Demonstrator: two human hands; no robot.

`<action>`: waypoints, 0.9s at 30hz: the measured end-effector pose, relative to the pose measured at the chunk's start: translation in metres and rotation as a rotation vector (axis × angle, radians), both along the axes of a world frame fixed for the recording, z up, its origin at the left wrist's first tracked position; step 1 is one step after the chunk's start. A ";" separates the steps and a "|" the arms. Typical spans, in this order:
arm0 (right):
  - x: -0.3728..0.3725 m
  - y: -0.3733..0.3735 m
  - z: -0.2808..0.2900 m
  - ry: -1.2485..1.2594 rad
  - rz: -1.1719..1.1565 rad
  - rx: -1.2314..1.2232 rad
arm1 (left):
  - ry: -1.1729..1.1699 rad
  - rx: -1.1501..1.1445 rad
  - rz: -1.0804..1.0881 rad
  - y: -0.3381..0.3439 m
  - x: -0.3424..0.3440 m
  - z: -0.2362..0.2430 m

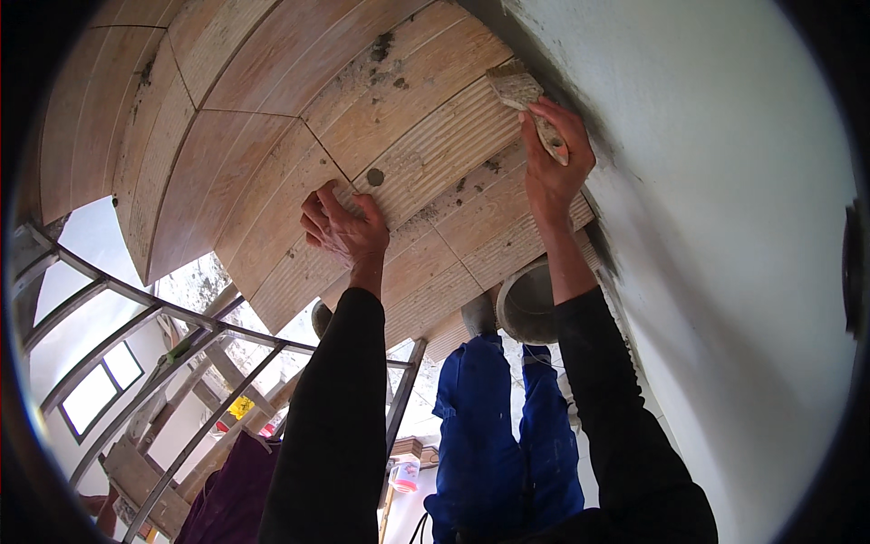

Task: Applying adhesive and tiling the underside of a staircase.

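My right hand (555, 168) grips the handle of a short flat brush (517, 89) caked with dried cement. The brush head rests at the edge of the wood-look tiles (399, 109), where they meet the pale wall. Orange shows at the handle's end. My left hand (344, 225) lies on the tiles with fingers curled around something small and greyish, mostly hidden by the fingers. Beside its fingertips sits a round grey spot of mortar (375, 177). Dark crumbs of mortar (381, 47) are scattered across the tile surface.
A smooth pale wall (716, 227) runs along the right. A grey bucket (528, 304) stands below the tiles, by legs in blue trousers (485, 426). At left is a metal ladder-like frame (136, 295), with wooden boards (145, 480) and a purple garment (231, 494) beyond.
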State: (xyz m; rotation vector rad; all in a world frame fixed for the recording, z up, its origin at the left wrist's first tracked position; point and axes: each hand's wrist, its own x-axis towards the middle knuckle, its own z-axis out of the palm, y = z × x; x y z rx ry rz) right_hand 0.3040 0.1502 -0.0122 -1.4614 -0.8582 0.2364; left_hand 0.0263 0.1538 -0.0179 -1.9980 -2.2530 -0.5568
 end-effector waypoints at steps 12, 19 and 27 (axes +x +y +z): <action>0.002 0.013 0.008 -0.031 0.021 0.007 | -0.030 -0.011 0.009 0.000 0.002 -0.001; 0.003 0.012 0.012 -0.022 0.001 -0.020 | -0.029 -0.028 0.010 -0.001 0.002 -0.001; 0.006 0.005 0.016 0.116 0.002 -0.072 | -0.017 -0.027 0.012 0.000 0.003 0.001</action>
